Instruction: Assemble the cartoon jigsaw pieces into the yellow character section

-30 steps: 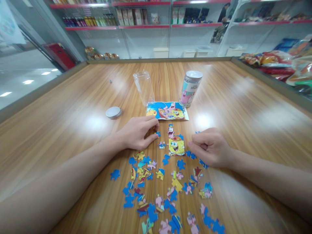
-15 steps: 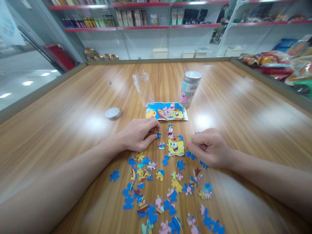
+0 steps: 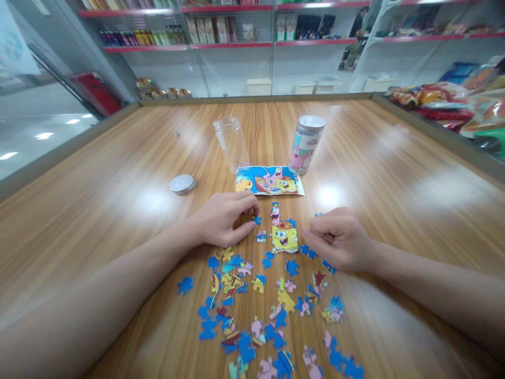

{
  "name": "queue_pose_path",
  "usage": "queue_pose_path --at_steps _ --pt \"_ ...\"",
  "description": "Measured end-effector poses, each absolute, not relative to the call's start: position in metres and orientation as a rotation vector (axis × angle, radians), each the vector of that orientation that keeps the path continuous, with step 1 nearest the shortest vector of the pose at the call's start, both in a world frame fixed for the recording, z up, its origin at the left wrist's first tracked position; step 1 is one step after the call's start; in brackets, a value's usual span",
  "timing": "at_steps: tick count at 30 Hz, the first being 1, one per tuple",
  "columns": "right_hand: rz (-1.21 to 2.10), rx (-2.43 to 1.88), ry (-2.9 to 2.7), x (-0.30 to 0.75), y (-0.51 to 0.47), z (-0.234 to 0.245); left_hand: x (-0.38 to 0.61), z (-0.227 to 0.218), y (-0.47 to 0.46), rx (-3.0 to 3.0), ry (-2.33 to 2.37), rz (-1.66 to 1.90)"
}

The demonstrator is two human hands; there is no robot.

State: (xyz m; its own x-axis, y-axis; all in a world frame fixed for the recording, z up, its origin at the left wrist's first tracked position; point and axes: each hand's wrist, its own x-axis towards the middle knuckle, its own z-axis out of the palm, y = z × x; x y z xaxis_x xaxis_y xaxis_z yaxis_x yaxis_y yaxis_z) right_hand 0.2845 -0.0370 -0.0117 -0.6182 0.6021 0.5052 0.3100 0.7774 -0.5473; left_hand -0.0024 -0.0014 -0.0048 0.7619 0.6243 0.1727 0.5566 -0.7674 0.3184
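Joined puzzle section [image 3: 284,237], flat between left hand [image 3: 231,217] and right hand [image 3: 342,239], well short of far edge of desk [image 3: 394,158]. Left fingers [image 3: 246,201]: parted from thumb, tips just beside blue piece [image 3: 258,220]. Right fingers [image 3: 323,225]: curled closed, contents hidden. Toward far edge: transparent cylindrical jar [image 3: 232,147]; printed canister [image 3: 305,152], silvery lid [image 3: 311,121] on, contents unseen. Desk: glossy wood grain.

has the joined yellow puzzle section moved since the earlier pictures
No. Judged against the picture card lying on the table, the yellow puzzle section keeps its place; only the whole view shifts slightly.
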Motion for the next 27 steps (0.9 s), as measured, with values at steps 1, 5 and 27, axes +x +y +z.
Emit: queue_pose_path --at_steps 1,5,27 --pt "0.539 -0.673 -2.266 0.2845 -0.0369 -0.0117 -0.0026 -0.005 -0.0016 2.708 0.923 0.399" --pt "0.533 -0.658 -2.258 0.2841 -0.0367 -0.0115 -0.0033 -0.0058 -0.0014 2.702 0.917 0.4" --pt "0.567 -0.74 -2.216 0.284 -0.0365 -0.0119 -0.0025 -0.0042 -0.0055 2.573 0.733 0.596"
